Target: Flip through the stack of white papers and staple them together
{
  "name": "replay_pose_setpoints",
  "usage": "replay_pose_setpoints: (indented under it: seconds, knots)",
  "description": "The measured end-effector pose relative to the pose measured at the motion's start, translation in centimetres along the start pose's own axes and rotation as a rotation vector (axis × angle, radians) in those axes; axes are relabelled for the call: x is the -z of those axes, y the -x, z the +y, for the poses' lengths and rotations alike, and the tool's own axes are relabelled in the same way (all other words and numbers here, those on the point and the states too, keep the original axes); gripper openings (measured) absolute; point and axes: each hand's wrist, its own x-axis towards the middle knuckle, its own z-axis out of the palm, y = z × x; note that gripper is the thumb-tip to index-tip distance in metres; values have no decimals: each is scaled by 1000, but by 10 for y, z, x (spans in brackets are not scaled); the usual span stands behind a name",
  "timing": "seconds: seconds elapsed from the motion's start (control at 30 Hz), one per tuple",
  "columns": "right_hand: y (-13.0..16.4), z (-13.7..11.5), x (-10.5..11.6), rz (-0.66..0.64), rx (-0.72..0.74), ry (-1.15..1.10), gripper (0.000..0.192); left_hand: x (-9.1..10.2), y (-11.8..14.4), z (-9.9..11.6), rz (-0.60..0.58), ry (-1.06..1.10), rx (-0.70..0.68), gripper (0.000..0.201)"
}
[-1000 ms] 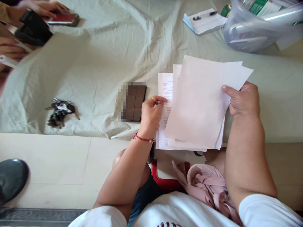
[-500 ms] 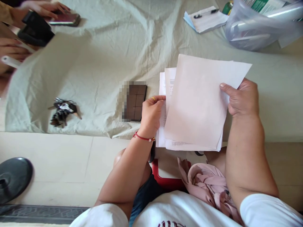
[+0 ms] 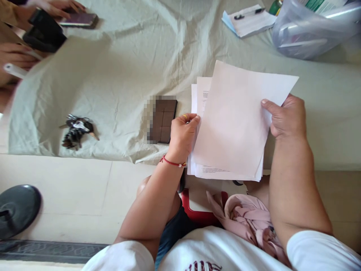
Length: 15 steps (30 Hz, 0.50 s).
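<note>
A stack of white paper sheets (image 3: 231, 120) is held over the table's near edge, its top sheet blank and turned askew. Printed text shows on the sheets beneath, along their left and lower edges. My right hand (image 3: 287, 114) grips the stack's right side, thumb on top and fingers hidden behind. At the left edge, my left hand (image 3: 183, 133) pinches the sheets between thumb and fingers; how many it holds I cannot tell. Just left of that hand a dark, flat, rectangular object (image 3: 165, 120) lies on the cloth, partly blurred out.
A pale green cloth (image 3: 126, 75) covers the table. Keys (image 3: 79, 130) lie at the left. A pen (image 3: 249, 14) rests on papers (image 3: 248, 24) near a clear plastic bag (image 3: 304, 37). Another person's hand (image 3: 63, 7) touches a phone (image 3: 79, 20). A red stool (image 3: 197, 212) stands below.
My left thumb has moved up and slightly right along the paper edge. The top sheet has shifted a little to the left, covering slightly more of the sheets below.
</note>
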Motion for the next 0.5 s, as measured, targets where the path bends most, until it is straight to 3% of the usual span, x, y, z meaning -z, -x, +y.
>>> replay_pose_setpoints:
  seconds: [0.33, 0.5]
  knots:
    - [-2, 5, 7, -34, -96, 62, 40, 2, 2, 4, 34, -32, -40, 33]
    - [-2, 2, 5, 24, -76, 90, 36, 2, 2, 4, -15, -14, 0, 23]
